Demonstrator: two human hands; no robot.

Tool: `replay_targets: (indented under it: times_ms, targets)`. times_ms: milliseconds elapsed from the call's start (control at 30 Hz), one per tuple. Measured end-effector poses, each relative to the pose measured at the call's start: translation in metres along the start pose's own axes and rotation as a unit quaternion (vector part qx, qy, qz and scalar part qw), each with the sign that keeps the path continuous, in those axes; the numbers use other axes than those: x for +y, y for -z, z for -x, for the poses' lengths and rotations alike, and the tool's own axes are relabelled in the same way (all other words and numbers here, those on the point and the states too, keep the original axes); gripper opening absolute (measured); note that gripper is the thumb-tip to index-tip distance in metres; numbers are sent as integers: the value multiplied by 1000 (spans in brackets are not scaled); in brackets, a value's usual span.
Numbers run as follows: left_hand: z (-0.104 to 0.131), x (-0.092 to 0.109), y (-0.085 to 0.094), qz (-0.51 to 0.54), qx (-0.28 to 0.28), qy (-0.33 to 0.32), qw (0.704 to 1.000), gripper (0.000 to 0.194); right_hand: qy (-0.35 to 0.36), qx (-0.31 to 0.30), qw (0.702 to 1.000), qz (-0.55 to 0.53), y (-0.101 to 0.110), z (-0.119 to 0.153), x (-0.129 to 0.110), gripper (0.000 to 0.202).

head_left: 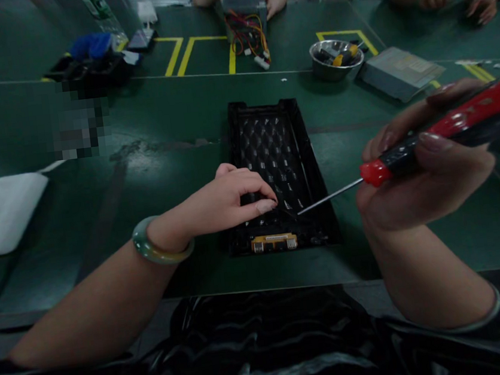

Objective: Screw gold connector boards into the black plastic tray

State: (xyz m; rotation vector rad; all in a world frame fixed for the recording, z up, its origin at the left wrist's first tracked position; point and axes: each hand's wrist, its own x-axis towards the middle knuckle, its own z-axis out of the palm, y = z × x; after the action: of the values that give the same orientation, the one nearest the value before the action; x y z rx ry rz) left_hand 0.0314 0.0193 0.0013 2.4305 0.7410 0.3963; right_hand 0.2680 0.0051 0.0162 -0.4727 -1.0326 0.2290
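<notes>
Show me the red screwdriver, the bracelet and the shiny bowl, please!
Screwdriver (463,117): head view, on its red handle.
Bracelet (141,243): head view, on its band's left side.
Bowl (331,72): head view, on its outer wall.

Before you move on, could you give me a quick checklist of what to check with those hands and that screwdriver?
1. Screwdriver held by its handle: ok, the right hand grips it.
2. Tip over the black panel: ok, at its near right part.
3. Tip seated in a screw: cannot tell, too dark there.
4. Left hand well away from the tip: not ok, I'd say; its fingertips are close by.
5. Small orange board uncovered: ok, no hand over it.
6. Metal bowl off the panel: ok, it sits beyond.
</notes>
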Motion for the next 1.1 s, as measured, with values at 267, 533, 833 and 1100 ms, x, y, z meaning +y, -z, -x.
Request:
replay_targets:
  times_ms: [267, 533, 833, 1100]
  targets:
    - [-3, 10, -8, -68, -7, -72, 995, 20, -21, -18, 999, -17, 3, 6, -3, 31]
    - [-10, 16, -17, -108, -50, -110, 987, 21, -2, -13, 1000, -18, 2, 4, -6, 32]
    - [-15, 18, -16, -170, -73, -139, 973, 22, -40, -97, 994, 15, -2, 16, -15, 32]
    - [-13, 17, -15, -159, -66, -145, 974, 22, -31, -137, 987, 78, 0, 20, -15, 35]
